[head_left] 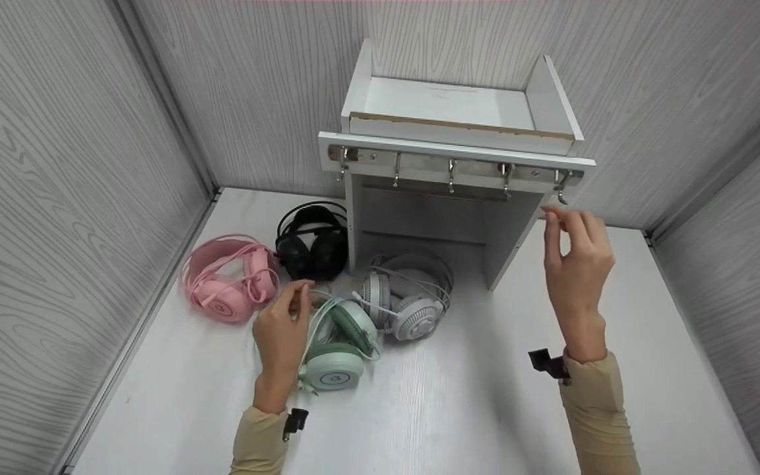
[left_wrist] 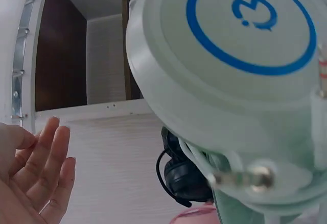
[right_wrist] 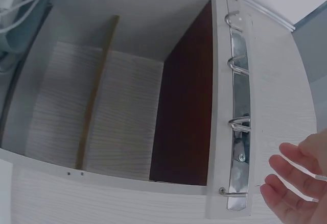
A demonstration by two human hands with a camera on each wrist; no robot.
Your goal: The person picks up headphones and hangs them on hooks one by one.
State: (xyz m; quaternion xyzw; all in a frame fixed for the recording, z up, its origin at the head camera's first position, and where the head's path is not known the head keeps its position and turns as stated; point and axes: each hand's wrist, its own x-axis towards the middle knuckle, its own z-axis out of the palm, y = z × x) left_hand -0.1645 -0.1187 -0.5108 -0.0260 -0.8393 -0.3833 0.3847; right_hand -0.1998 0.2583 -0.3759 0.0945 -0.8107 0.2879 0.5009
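My left hand (head_left: 281,333), fingers loosely bent and holding nothing, hovers beside the mint-green headphones (head_left: 334,368) in the head view. A green ear cup (left_wrist: 225,40) fills much of the left wrist view, to the right of the hand (left_wrist: 38,178). My right hand (head_left: 578,264) is raised below the rightmost hook (head_left: 561,191) of a metal hook rail (head_left: 423,161). Its fingers are softly bent, with nothing between them; in the right wrist view the fingertips (right_wrist: 276,168) are just beside the rail (right_wrist: 239,157).
White headphones (head_left: 416,318) lie partly under the white shelf unit (head_left: 419,142) that bears the hook rail. Black headphones (head_left: 327,254) sit left of its side panel, and pink headphones (head_left: 225,300) farther left. Grained walls (head_left: 43,165) enclose the white table (head_left: 413,422).
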